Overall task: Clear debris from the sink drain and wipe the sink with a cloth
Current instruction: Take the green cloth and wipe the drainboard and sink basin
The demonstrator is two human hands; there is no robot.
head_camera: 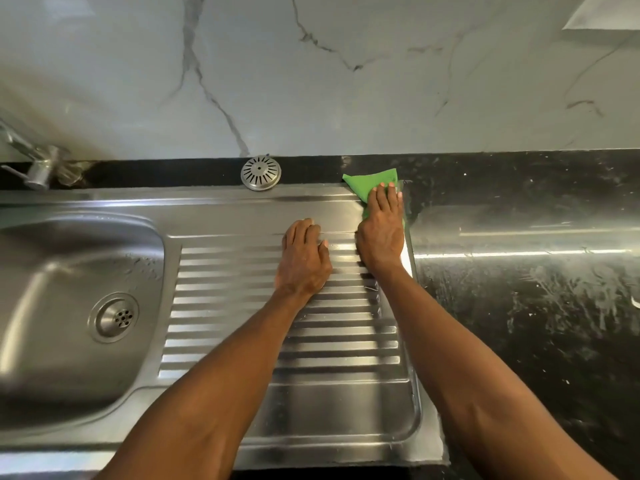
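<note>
A green cloth lies at the far right corner of the steel drainboard. My right hand presses flat on the cloth, covering most of it. Resting palm down on the ribbed drainboard just to its left is my left hand, fingers slightly curled and holding nothing. The sink basin is at the left, with its round drain showing small holes. A slotted metal strainer cap sits upside down on the black ledge behind the drainboard.
A steel tap stands at the back left by the marble wall. The black countertop to the right carries white smears and streaks. A pale object corner shows at the top right.
</note>
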